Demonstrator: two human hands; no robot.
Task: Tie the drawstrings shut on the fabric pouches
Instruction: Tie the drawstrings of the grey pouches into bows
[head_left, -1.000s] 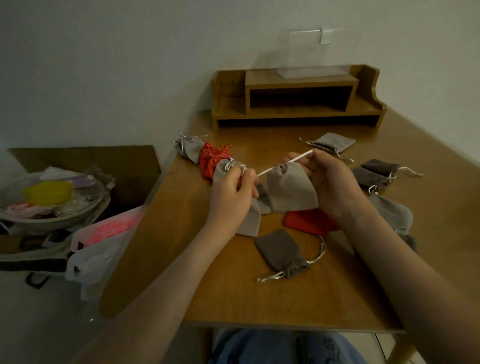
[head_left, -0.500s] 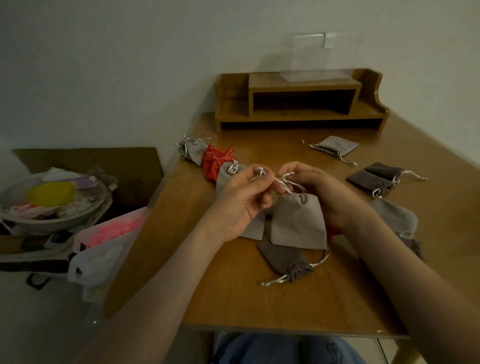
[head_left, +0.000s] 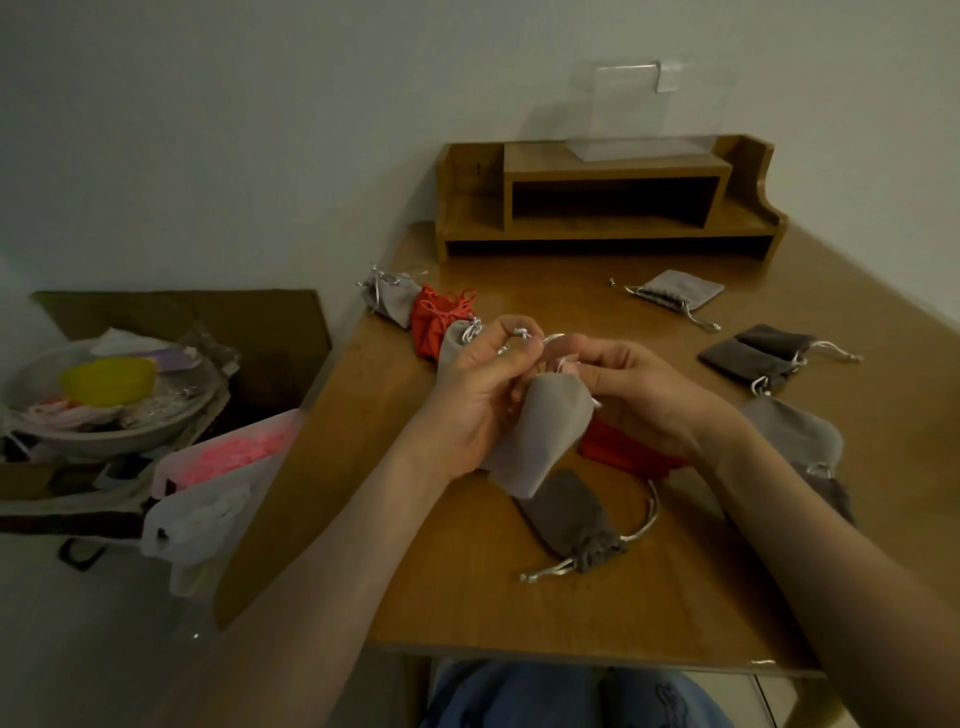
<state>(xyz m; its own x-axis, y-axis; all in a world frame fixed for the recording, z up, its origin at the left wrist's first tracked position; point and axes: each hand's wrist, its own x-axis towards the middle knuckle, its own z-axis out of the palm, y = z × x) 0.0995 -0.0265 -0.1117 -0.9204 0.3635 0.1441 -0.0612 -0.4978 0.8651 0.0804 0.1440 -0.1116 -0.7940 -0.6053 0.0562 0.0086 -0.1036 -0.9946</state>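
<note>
Near the middle of the frame, both hands meet above the wooden table (head_left: 467, 597): the left hand (head_left: 475, 400) curls around the side of a light grey pouch (head_left: 540, 436) and pinches its silver drawstring (head_left: 551, 339) at the top, while the right hand (head_left: 641, 389) pinches the same cord just beside it, fingers bent tight. Below them on the table lie a brown pouch (head_left: 569, 517) with its cord loose and a red pouch (head_left: 621, 452) partly under the right wrist. Towards the upper left sits a row of cinched pouches (head_left: 439, 325), and near the right edge two dark pouches (head_left: 753, 357) lie touching.
</note>
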